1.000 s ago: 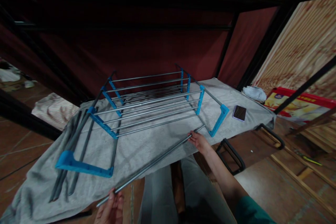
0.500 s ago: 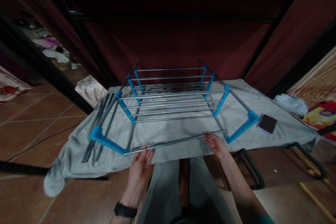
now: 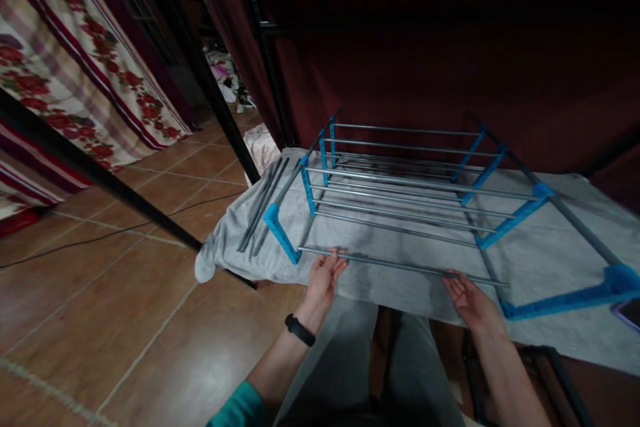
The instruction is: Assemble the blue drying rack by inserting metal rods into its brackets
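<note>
- One loose tube (image 3: 395, 265) spans L hand (image 3: 324, 275) to R hand (image 3: 469, 299), along front side of rack (image 3: 423, 183), nearest the person.
- L hand: thumb & fingers pinching tube near its L end; black wristband (image 3: 300, 330) on wrist, green sleeve (image 3: 237, 407) below.
- R hand: palm turned up, fingers partly spread beneath tube, thumb side against it; grips nearer R end.
- Tube pos.: L end just beside lower end of L blue bracket (image 3: 283, 235); R end overlaps frame tubing in view, near inner end of R blue bracket (image 3: 570, 300). Contact at either end: can't tell.
- Rack: grey bars btwn blue side pcs., resting on grey cloth (image 3: 540, 260).
- Loose tubes, several, lie side by side at L of rack; partly under frame in view.
- Phone (image 3: 629, 313): far R, just beside R blue bracket, cut off by picture edge.
- Surroundings: dk. red curtain (image 3: 400, 87) behind rack; floral curtain (image 3: 75, 80) & tiled floor (image 3: 150, 333) at L.
</note>
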Motion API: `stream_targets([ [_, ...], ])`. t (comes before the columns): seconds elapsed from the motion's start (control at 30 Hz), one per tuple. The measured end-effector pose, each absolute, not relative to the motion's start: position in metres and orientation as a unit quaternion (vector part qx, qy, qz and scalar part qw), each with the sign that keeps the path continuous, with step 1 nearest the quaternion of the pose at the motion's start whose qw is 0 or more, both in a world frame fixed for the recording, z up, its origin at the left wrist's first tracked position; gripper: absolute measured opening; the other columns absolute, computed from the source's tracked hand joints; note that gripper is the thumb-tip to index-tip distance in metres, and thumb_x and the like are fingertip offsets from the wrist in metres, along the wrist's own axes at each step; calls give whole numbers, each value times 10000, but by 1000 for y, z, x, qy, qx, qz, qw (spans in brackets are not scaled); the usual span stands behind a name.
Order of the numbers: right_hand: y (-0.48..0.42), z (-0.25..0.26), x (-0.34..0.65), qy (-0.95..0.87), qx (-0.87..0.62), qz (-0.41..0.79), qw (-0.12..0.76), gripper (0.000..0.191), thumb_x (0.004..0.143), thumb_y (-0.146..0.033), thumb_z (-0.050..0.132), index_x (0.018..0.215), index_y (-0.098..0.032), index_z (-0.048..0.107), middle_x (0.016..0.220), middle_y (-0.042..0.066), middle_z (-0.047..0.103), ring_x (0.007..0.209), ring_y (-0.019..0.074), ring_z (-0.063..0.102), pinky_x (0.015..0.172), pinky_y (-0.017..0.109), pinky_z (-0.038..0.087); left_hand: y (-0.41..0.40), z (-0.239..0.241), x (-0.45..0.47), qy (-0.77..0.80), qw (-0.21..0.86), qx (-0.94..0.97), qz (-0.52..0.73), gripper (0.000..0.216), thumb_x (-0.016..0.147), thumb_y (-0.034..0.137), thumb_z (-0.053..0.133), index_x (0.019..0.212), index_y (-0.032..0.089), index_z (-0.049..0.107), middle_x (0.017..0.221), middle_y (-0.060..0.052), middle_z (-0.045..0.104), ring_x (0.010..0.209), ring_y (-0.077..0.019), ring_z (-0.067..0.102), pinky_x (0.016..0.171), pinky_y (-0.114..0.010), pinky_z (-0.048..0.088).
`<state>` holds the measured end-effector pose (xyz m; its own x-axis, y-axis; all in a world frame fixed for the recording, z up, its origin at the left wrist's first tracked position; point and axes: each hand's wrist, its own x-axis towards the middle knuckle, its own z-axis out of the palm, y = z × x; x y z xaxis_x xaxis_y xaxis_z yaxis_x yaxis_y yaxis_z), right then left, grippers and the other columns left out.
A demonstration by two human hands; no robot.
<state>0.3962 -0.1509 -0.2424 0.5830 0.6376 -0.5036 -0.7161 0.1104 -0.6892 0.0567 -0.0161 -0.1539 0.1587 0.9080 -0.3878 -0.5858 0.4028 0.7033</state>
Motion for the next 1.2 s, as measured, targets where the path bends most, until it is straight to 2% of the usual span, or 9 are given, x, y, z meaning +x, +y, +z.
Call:
stream_targets([
  [0.17,-147,-243,385,39,-487,452,746,82,810,-123,638,821,-198,670,843,11,721,813,116,695,843,254,598,4,-156,65,418,734,195,498,119,834,148,690,789,130,582,889,-94,715,711,-116,685,752,-254,578],
  [0.33,-144,-246,370,17,-483,452,749,126,744,-146,696,864,-183,683,876,23,724,828,134,699,836,264,602,16,-162,68,431,741,196,477,74,853,137,658,831,137,587,864,-99,712,700,-129,687,736,-276,587],
  [0.57,-151,-255,373,44,-482,384,786,86,727,-139,660,789,-196,639,873,48,724,892,164,705,793,295,613,23,-166,61,428,724,208,500,68,856,148,657,852,145,589,846,-79,707,688,-113,677,721,-258,578],
  [0.8,-154,-252,366,36,-505,290,813,189,614,-97,701,780,-165,641,804,41,714,818,183,708,791,336,617,22,-167,63,396,720,244,515,222,764,221,762,917,150,616,885,-71,705,734,-124,673,760,-285,563],
  [0.97,-154,-249,363,37,-498,275,822,251,580,-81,748,767,-167,605,781,20,700,774,184,708,771,371,630,19,-157,66,387,709,280,519,314,707,302,806,919,155,627,901,-64,700,795,-147,672,799,-314,546],
  [1.2,-157,-248,363,43,-482,270,833,364,578,-73,772,844,-196,557,834,-4,685,792,165,711,769,333,631,13,-132,74,367,697,325,523,346,721,359,780,969,177,623,907,-52,689,851,-168,658,821,-342,529],
])
